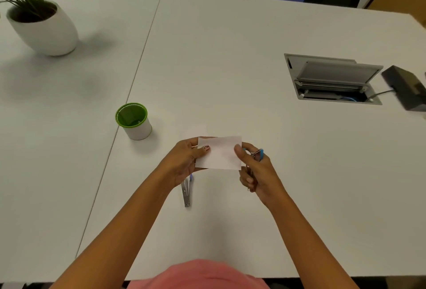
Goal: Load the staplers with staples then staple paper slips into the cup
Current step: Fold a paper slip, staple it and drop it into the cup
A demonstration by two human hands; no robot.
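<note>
At the upper left of the frame, a potted plant (42, 14) with speckled green leaves stands in a rounded white pot on the white table (219, 47). A thin seam runs down the tabletop from the top centre toward the lower left. Just right of that seam, left of centre, stands the cup (133, 121), white outside and green inside, upright and open-mouthed; something small lies at its bottom, too dim to tell.

Below centre, my two bare forearms reach up from the bottom edge, over a patch of pink clothing. My left hand (184, 162) pinches the left edge of a white paper slip (219, 153), thumb on top with a decorated nail, fingers curled beneath. The slip is held level between both hands, above the table and well to the right of the cup. Under my left hand, a stapler (186, 190) lies on the table, silver metal with a bit of blue showing, its upper end hidden by my hand.

My right hand (255, 171) holds the slip's right edge with the thumb on top, while the other fingers are clenched around a second stapler (257, 155), blue and metal, whose tip pokes out beside the paper's right edge.

Further right, an open cable hatch (332, 80) is set into the tabletop, its grey lid raised. At the far right edge sits a dark boxy device (406, 86), with a cable running to the hatch.
</note>
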